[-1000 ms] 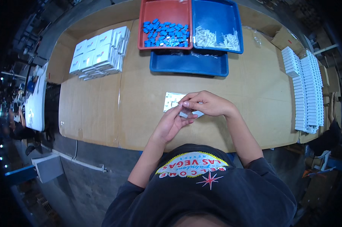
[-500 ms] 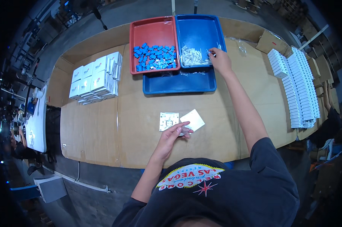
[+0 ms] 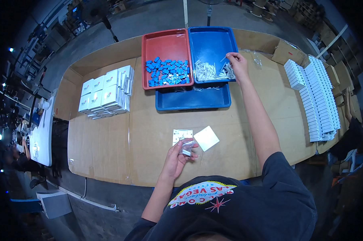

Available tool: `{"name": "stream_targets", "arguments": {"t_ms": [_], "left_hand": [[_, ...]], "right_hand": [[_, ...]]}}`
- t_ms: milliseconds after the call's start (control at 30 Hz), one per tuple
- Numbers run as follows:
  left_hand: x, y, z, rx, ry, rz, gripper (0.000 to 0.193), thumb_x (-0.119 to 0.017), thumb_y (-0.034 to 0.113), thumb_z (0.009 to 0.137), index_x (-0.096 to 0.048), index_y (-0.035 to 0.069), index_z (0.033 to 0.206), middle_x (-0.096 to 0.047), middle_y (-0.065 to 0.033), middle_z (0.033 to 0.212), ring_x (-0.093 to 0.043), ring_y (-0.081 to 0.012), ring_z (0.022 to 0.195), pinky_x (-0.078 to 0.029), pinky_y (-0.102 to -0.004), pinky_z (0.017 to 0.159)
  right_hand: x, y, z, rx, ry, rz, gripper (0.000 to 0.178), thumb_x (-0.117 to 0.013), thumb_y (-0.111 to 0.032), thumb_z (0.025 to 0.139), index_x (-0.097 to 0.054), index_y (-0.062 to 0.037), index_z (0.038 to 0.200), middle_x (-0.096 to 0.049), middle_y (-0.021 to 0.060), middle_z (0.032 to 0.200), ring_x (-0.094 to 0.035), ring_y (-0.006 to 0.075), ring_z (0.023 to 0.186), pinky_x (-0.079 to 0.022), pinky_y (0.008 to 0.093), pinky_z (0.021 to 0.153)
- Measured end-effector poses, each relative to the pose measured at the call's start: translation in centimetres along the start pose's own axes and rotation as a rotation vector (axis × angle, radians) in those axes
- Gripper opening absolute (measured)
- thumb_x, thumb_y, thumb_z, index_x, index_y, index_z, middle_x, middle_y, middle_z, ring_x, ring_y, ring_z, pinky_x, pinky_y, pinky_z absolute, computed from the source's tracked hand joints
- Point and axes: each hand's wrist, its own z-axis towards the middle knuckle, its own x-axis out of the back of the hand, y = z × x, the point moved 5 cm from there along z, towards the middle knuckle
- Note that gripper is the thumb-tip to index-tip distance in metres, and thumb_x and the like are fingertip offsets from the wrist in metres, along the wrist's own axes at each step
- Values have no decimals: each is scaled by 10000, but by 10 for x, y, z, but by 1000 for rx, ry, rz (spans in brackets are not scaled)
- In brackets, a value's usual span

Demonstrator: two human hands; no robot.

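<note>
Head view: at 6 o'clock, the left hand (image 3: 176, 160) curls its fingers round one clear plastic bag (image 3: 187, 149). At 1:30, the right hand (image 3: 238, 66) pinches one thin pale rod (image 3: 223, 58), long axis 8-to-2 o'clock, over one blue plastic tray (image 3: 212, 43). Two white square plates (image 3: 206, 138) lie nearby; white boxes (image 3: 103, 91) at 10 bear print.

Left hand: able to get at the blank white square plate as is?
Probably yes. The plate lies just beyond the left hand, toward the right, with nothing on top of it. The catch: those fingers already hold a clear bag, so gripping may be awkward.
</note>
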Motion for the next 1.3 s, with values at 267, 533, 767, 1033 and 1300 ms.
{"name": "stream_targets", "arguments": {"t_ms": [267,533,767,1033,1300], "left_hand": [[-9,-4,15,33,95,-318,511,-401,388,1146,-531,3,1458,-674,-158,1339,-694,-279,1166,-578,-395,989],[-14,-8,23,129,138,-363,510,-451,427,1129,-554,34,1437,-666,-136,1360,-674,-272,1215,-569,-394,1006],[-15,-12,19,143,108,-205,518,-432,437,1133,-542,49,1458,-666,-121,1366,-662,-270,1232,-554,-401,1018],[-14,-13,17,149,118,-209,500,-491,414,1119,-562,21,1420,-675,-141,1353,-679,-252,1202,-565,-376,986],[-10,-13,17,154,175,-130,424,-486,360,1129,-560,27,1380,-688,-148,1284,-679,-277,1215,-575,-420,1004]], "right_hand": [[4,-80,-119,-234,-169,239,230,-749,-89,964,-669,-9,1164,-735,21,924,-553,44,703,-419,203,639],[0,-69,-231,-425,-356,180,135,-725,-64,983,-705,0,1099,-771,64,991,-595,56,743,-486,211,688],[-18,-81,-252,-416,-493,174,130,-741,-77,972,-735,5,1072,-752,27,935,-585,44,743,-484,216,676],[-45,-88,-261,-390,-866,-61,121,-758,-89,944,-768,-33,1050,-695,-32,883,-549,38,750,-453,232,675],[-64,-90,-264,-109,-1007,27,97,-743,-80,932,-786,-34,1006,-725,57,1087,-659,147,893,-515,304,823]]}}
